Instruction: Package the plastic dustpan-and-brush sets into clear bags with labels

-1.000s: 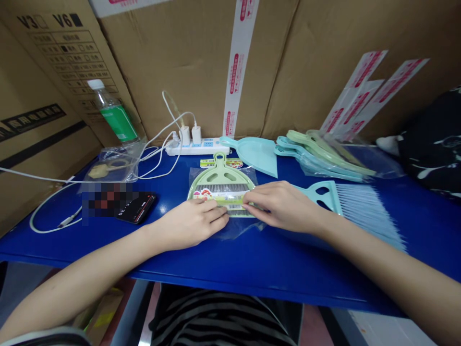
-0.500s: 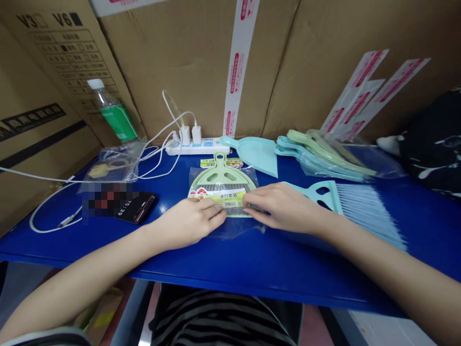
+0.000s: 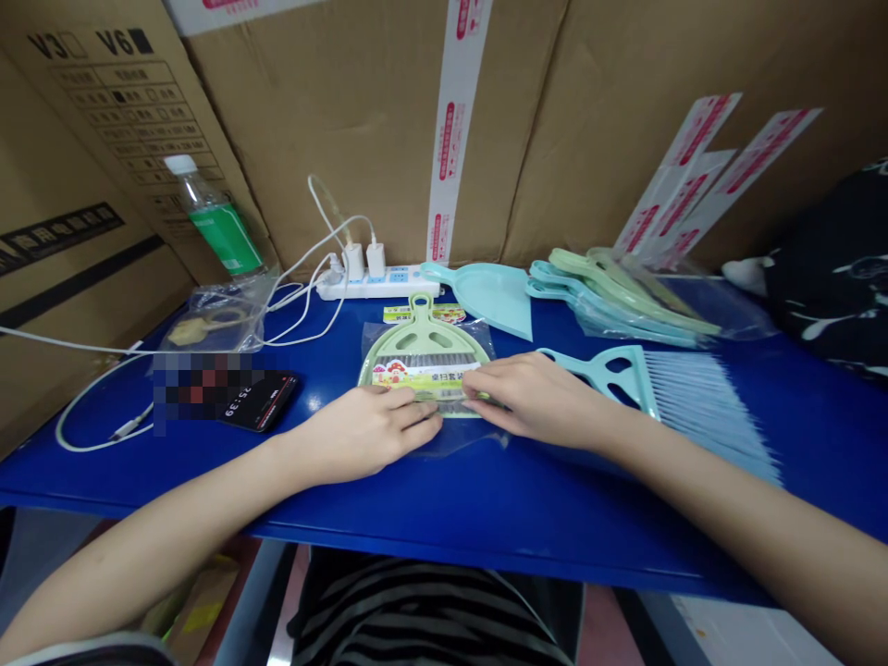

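In front of me lies a light green dustpan-and-brush set (image 3: 425,335) in a clear plastic bag (image 3: 450,442), its handle pointing away. A printed label card (image 3: 423,375) with a mushroom picture lies across the grey bristles. My left hand (image 3: 375,427) is closed at the card's lower left, its fingers bent over the bag's near part. With thumb and fingers pinched, my right hand (image 3: 517,393) grips the card's right end. Both sets of fingertips are partly hidden. A blue brush (image 3: 624,370) lies beside my right forearm, and a blue dustpan (image 3: 489,294) rests behind the set.
Packaged blue and green sets (image 3: 624,301) are stacked at the back right. Another label card (image 3: 416,314) lies behind the green set. A power strip (image 3: 381,285) with white cables, a phone (image 3: 260,402) and a bottle (image 3: 226,236) are leftward. Cardboard walls (image 3: 347,111) enclose the blue table (image 3: 472,518).
The label card has tilted and shifted slightly, showing more of its mushroom picture and print. My left fingers have moved a little to the right; my right hand stays at the card's end.
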Tool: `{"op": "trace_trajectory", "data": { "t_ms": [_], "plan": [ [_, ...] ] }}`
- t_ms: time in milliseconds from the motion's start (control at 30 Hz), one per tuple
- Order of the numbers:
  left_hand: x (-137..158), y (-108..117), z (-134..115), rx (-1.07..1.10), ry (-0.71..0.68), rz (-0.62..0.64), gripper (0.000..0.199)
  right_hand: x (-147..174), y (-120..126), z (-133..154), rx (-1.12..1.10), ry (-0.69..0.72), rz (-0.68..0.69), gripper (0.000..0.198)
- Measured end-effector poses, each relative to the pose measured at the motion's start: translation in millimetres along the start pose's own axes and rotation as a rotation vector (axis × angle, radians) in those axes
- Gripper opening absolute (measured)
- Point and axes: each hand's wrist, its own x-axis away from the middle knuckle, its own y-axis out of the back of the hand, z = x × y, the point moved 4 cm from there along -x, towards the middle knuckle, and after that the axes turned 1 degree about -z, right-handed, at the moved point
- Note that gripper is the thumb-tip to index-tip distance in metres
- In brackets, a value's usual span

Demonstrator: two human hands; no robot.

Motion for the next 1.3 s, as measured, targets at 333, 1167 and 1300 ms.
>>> {"op": "trace_trajectory", "data": {
  "t_ms": [333,1167,1300],
  "plan": [
    [2.0,-0.8,2.9,0.02,0.055,0.074,0.024,-1.3,0.5,-0.4,-0.023,-0.021,0.006,0.018],
    [-0.8,-0.7,-2.6,0.064,-0.003,0.037,0.033,-0.7,-1.6,-1.4,-0.002,-0.011,-0.01,0.018],
    [-0.7,-0.9,-2.7,0.062,0.004,0.045,0.031,-1.0,-0.6,-1.0,0.004,-0.017,0.001,0.018]
  ]
}}
